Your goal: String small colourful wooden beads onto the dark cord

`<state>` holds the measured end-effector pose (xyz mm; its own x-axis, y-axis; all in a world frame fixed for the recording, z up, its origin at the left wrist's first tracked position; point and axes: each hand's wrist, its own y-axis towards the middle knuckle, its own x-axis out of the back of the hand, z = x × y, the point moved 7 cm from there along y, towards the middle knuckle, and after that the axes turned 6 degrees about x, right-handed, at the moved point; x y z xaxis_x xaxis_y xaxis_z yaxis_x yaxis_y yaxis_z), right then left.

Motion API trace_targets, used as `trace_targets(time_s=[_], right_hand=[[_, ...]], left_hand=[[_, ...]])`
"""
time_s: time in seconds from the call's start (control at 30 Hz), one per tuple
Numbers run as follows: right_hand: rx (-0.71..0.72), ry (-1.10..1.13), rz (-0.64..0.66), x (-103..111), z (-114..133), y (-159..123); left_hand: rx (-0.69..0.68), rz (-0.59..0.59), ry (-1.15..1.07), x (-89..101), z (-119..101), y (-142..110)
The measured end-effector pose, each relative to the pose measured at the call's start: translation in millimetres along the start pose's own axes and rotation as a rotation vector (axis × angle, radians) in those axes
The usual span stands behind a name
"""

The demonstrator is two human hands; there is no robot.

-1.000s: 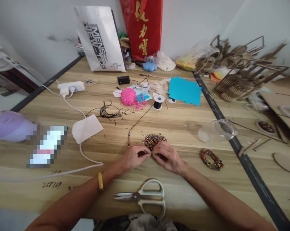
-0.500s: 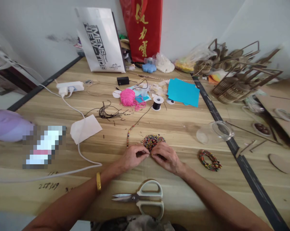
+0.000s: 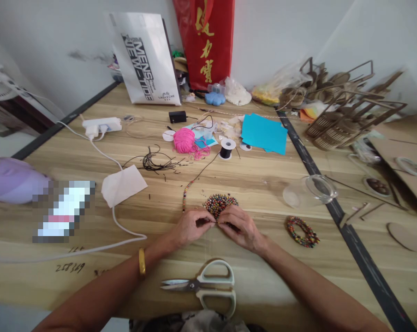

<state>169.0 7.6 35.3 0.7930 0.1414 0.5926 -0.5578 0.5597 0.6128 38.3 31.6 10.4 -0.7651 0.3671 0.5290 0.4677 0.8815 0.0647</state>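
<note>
**Close, fine threading work in hand**

Head view: the left hand (image 3: 194, 224) and right hand (image 3: 239, 226) meet at their fingertips, just before a heap of small, round, multicoloured beads (image 3: 219, 201). The left grip pinches what looks like the thin black cord (image 3: 205, 166), which runs from a white-flanged spool (image 3: 227, 150) through a short beaded stretch. The right grip is pinched closed too; what sits inside is too small to tell. The step appears to be stringing beads; the next move calls for steady fingertips and a lined-up hole.

On the pale wood-grained surface (image 3: 260, 281), white-handled scissors (image 3: 206, 282) lie open near the person, a coiled multicoloured bead strand (image 3: 302, 231) to the right. Behind stand a white printed bag (image 3: 142, 60) and a glossy red bag (image 3: 208, 46), against a grey wall (image 3: 271, 32).
</note>
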Motion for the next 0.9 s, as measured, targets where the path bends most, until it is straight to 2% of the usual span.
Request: trace_targets(time_s=[0.67,0.9], right_hand=[[-0.002,0.002,-0.012,1.0,2.0,1.9],[0.000,0.001,0.000,0.7,2.9,3.1]], left_hand=[[0.010,-0.002,0.015,-0.1,0.6,0.0],[-0.025,-0.013,0.020,-0.3,-0.9,0.0]])
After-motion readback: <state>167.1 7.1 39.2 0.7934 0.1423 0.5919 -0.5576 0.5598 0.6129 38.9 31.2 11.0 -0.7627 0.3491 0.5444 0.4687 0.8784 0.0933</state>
